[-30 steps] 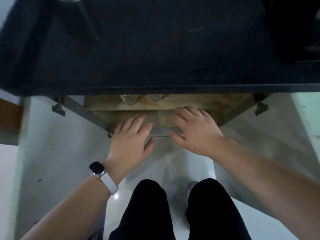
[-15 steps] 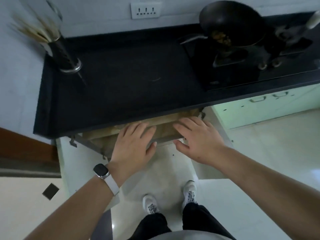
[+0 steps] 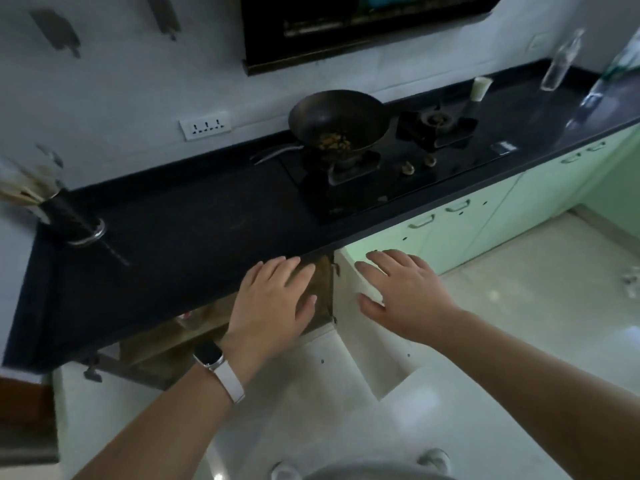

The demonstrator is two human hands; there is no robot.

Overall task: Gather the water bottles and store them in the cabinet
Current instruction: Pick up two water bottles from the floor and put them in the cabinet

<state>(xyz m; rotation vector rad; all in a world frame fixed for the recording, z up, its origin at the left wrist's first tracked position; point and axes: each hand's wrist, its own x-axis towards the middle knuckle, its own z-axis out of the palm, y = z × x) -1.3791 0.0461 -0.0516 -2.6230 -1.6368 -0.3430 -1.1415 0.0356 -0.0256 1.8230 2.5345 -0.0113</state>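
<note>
The cabinet (image 3: pixel 173 341) under the black counter stands with both white doors swung out, its brown shelf showing beneath the counter edge. My left hand (image 3: pixel 273 303), with a watch on the wrist, hovers flat and empty in front of the opening. My right hand (image 3: pixel 398 292) is spread, empty, over the right cabinet door (image 3: pixel 367 344). Two clear water bottles (image 3: pixel 561 60) stand on the counter at the far right, the second bottle (image 3: pixel 609 77) blurred. Another clear object (image 3: pixel 632 280) lies on the floor at the right edge. The bottles inside the cabinet are hidden.
A black wok (image 3: pixel 339 121) with food sits on the gas hob (image 3: pixel 381 161). A utensil holder (image 3: pixel 69 216) stands at the counter's left end. A white cup (image 3: pixel 481 88) is behind the hob. Green cabinet doors (image 3: pixel 485 220) run to the right. My shoes (image 3: pixel 433 459) are on the pale floor.
My head has lifted, so the view rose from the cabinet interior to the whole counter. Both hands moved up from the shelf edge; the right hand shifted right over the door.
</note>
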